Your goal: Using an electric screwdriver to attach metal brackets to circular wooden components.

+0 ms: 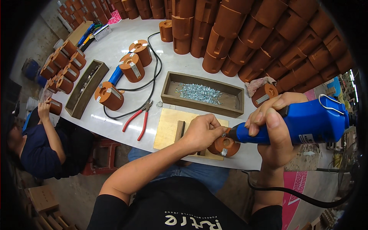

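Just beside the board's edge [165,143], right hand [274,132] grips driver [306,122].

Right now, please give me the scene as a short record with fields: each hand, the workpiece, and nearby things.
left hand: steadies a screw at the tool tip
right hand: grips blue electric screwdriver
workpiece: brown cylindrical block on wooden jig board
nearby: wooden tray of screws, red-handled pliers
co-worker: seated at left, hand on a block

One head-worn fisheye view looks steeply down, close over the bench [115,50]. Edges bend toward its rim
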A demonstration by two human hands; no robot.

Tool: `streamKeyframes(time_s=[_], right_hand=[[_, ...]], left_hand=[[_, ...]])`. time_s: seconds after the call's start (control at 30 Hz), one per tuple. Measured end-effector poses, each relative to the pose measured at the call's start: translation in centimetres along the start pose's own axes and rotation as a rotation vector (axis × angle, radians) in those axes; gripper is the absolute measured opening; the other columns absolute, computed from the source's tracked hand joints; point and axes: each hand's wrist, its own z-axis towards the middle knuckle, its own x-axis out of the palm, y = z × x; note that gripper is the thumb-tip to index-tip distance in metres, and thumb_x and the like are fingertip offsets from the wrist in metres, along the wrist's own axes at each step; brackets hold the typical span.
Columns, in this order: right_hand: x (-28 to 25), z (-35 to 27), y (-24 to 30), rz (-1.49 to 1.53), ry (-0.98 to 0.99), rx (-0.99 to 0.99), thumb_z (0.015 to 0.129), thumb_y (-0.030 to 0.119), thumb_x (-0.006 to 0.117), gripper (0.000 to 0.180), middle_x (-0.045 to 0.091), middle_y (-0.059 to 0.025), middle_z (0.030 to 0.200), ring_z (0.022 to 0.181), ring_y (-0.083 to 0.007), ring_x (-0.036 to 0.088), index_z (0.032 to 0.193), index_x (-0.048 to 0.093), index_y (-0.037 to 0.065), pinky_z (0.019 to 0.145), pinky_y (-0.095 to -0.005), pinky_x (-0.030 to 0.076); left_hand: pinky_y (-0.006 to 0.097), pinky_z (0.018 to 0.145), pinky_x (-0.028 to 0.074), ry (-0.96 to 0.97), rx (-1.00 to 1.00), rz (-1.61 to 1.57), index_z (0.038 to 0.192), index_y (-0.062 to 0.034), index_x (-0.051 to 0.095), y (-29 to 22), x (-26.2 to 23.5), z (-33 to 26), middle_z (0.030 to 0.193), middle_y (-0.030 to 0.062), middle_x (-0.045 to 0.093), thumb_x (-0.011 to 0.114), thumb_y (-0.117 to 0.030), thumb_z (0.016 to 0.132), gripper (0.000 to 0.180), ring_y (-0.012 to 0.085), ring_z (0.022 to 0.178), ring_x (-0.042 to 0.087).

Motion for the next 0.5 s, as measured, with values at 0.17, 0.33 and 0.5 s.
streamKeyframes(time_s=[0.17, 0.33, 0.5], right_hand=[[0.1, 0.1, -0.3, -0.027, 0.054, -0.040, 0.084, 0.008, 0.056, 0.024, 0.053, -0.0101, 0.071, 0.054, -0.0138, 0.052, 0.103, 0.041, 0.002, 0.060, -0.0326, 0.052], [0.0, 0.1, -0.7, -0.022, 0.090, -0.073, 0.085, 0.008, 0.056, 0.023, 0.053, -0.0102, 0.071, 0.054, -0.0134, 0.052, 0.102, 0.041, 0.003, 0.060, -0.0324, 0.052], [-0.2, 0.2, -1.3, -0.076, 0.135, -0.093, 0.084, 0.007, 0.056, 0.023, 0.054, -0.0109, 0.071, 0.054, -0.0136, 0.052, 0.101, 0.042, 0.003, 0.059, -0.0311, 0.051]], left_hand=[[0.023, 0.053, 0.044, 0.012, -0.013, -0.001, 0.080, -0.0001, 0.059, 0.1, 0.0, 0.2, 0.070, 0.0023, 0.061, 0.069, -0.013, 0.087, 0.018, 0.0058, 0.062, 0.054], [0.023, 0.053, 0.045, 0.016, -0.025, -0.004, 0.080, -0.0004, 0.059, -0.1, -0.1, 0.1, 0.071, 0.0027, 0.062, 0.068, -0.012, 0.087, 0.017, 0.0060, 0.062, 0.055], [0.028, 0.051, 0.045, -0.040, 0.032, -0.049, 0.074, 0.0008, 0.060, 0.8, 0.2, 0.3, 0.062, 0.0069, 0.061, 0.074, -0.024, 0.083, 0.030, 0.0107, 0.055, 0.056]])
